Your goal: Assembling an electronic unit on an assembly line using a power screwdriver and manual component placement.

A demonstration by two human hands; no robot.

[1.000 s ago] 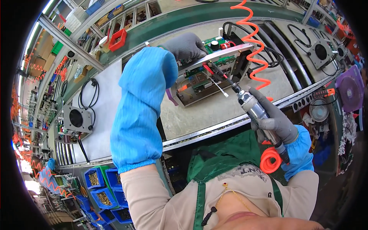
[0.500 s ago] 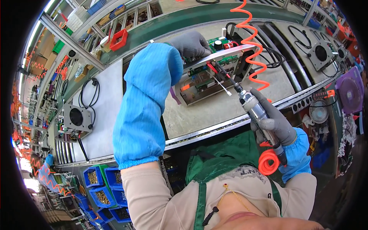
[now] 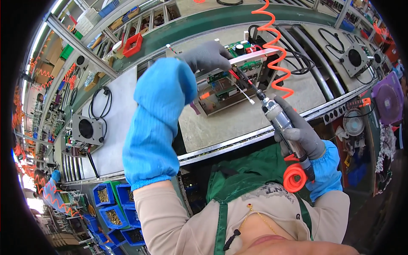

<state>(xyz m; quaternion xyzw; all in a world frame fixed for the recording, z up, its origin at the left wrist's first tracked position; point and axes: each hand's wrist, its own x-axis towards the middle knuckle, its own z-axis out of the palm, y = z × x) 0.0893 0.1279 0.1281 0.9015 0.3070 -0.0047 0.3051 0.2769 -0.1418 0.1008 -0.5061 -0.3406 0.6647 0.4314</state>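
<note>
Right now the left hand [image 3: 207, 55], in a grey glove with a blue sleeve cover over the forearm, is closed over the top edge of an open metal box [image 3: 229, 83] standing on the grey workbench [image 3: 221, 123]. Inside the box sit green circuit boards with small black and red parts, and a shiny metal strip runs along its upper edge. The right hand [image 3: 299, 136], also gloved grey, is wrapped tight around a grey air screwdriver [image 3: 276, 117]. This tool is a slim metal cylinder with a dark bit at the front and an orange coiled hose [image 3: 294, 177] at its rear end. Its long axis runs diagonally, from the lower right by the person's chest up and to the left, with the bit tip pointing into the box among the boards. Well to the left lies a fan unit [image 3: 86, 129] with a black cable.
</note>
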